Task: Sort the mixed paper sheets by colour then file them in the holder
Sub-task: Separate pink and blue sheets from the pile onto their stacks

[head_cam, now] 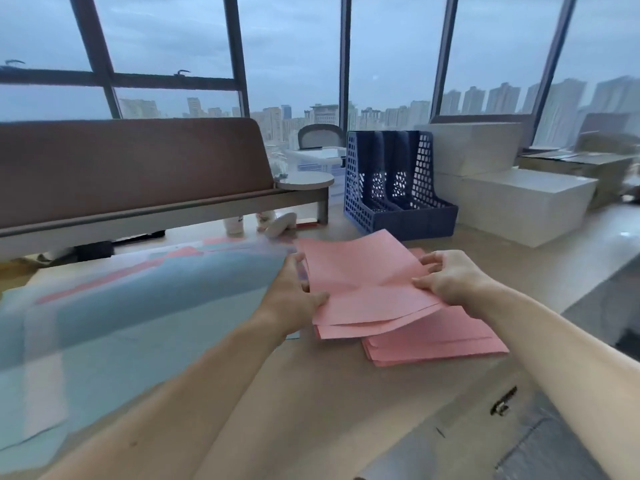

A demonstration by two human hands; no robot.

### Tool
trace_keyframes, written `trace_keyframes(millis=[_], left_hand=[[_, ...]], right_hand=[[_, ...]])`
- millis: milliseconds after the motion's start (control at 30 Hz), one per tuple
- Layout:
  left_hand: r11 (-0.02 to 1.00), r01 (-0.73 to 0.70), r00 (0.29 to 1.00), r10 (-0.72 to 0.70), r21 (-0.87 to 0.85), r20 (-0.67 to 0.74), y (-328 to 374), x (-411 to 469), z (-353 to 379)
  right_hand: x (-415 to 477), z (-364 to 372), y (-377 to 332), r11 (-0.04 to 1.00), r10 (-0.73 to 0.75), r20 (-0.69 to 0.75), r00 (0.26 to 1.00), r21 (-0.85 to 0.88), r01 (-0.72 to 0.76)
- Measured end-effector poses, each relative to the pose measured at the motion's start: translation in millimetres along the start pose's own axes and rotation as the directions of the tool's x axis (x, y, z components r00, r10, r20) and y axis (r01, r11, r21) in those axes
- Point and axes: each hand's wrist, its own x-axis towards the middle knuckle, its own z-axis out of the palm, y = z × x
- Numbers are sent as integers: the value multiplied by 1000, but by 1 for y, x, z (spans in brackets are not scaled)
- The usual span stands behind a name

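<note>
Both hands grip pink sheets [367, 289] — left hand [294, 292] at the left edge, right hand [446, 282] at the right — above a pink stack [436, 344]. Blue holder [398, 188] stands beyond; bluish sheets [138, 299] lie left, blurred.

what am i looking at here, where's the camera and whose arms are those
No machine here: a person works with bare hands. The single picture comes from a camera worn on their head, looking forward and down, so both arms reach in from below. The left hand and right hand each grip an edge of a few pink sheets, held just above a pink pile on the table. Blurred blue sheets, some pink among them, lie to the left. A blue holder stands behind, beside white boxes.
</note>
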Motion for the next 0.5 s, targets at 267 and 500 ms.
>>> trace_keyframes(millis=[267, 500], left_hand=[[927, -80, 996, 92, 367, -16, 0, 16, 77], [817, 1, 1000, -11, 577, 13, 6, 17, 88]], right_hand=[[16, -43, 60, 990, 10, -85, 996, -137, -21], [19, -49, 75, 951, -15, -107, 994, -307, -19]])
